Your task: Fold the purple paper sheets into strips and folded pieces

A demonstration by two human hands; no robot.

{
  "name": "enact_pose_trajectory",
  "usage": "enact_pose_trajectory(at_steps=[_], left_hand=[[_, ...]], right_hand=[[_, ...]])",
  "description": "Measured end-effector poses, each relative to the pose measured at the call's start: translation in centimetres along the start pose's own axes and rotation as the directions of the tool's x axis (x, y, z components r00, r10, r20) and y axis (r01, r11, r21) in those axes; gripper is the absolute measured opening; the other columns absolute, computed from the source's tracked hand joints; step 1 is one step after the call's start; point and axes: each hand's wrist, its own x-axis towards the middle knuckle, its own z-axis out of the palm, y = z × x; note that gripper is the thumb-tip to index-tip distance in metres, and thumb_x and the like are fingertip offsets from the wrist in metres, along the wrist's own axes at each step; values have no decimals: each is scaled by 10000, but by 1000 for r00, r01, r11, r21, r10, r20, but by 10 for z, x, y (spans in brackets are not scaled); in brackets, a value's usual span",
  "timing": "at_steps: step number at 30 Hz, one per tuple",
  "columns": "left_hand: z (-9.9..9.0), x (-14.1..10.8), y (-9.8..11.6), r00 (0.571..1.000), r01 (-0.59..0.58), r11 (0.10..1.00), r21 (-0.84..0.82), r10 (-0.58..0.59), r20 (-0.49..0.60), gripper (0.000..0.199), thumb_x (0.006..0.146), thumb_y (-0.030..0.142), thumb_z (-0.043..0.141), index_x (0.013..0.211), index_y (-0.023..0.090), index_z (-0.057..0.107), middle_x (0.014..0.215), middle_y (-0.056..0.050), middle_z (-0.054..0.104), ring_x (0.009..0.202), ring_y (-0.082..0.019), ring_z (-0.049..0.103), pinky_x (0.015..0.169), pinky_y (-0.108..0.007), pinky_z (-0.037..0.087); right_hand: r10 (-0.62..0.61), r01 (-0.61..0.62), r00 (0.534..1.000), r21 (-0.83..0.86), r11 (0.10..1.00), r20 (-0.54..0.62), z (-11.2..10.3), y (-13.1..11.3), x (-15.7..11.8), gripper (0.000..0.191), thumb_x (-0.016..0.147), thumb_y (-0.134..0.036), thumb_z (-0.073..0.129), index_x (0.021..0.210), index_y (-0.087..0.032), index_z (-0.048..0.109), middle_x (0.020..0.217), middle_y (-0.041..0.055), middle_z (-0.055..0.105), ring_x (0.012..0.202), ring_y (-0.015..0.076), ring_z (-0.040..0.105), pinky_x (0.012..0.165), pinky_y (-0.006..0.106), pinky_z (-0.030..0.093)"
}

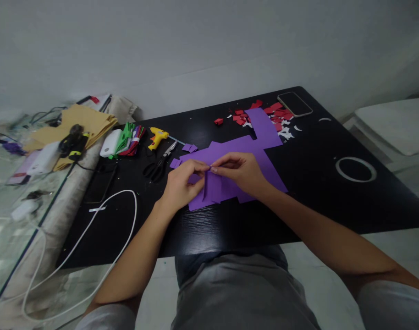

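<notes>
Several purple paper sheets (264,172) lie overlapping in the middle of the black table. Over their left part, my left hand (184,183) and my right hand (242,172) meet fingertip to fingertip. Both pinch the top edge of a small purple paper piece (212,185), which hangs below the fingers with a fold down its left side. The fingertips hide the pinched edge. Just left of the sheets are small folded purple pieces (190,148), and a longer purple strip (262,126) lies across their upper right.
Black-handled scissors (158,166) and a yellow glue gun (157,137) lie left of the paper. Red paper scraps (278,112), a phone (294,104) and a tape ring (355,169) are to the right. A white cable (135,215) loops over the table's left edge.
</notes>
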Motion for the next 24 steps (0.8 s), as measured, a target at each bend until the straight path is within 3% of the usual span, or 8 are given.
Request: enact_pose_trajectory(at_steps=[5,11,24], left_hand=[[-1,-1,-1,1000,13,1000,-9,-13,4,256,857,32,646,1050,196,685,992,-57,781,868,-170,747,787,-292,603],[-2,0,0,999,22,1000,-7,-22,26,255,843,33,650,1032,196,700,930,-47,773,841,-175,746,767,-292,602],[-3,0,-1,999,32,999,5,-32,8,171,876,130,683,1028,204,707,961,-63,793,868,-195,757,781,-326,616]], right_hand=[[49,-52,997,38,998,66,-3,-2,3,312,662,-368,957,897,-226,808,937,25,822,920,215,784,968,413,621],[117,-119,983,8,993,140,-7,-2,6,291,682,-380,942,889,-218,817,921,29,823,903,212,783,923,382,625],[110,-111,990,11,994,92,-3,-7,3,290,671,-428,948,819,-223,807,840,19,806,800,191,755,802,345,625]])
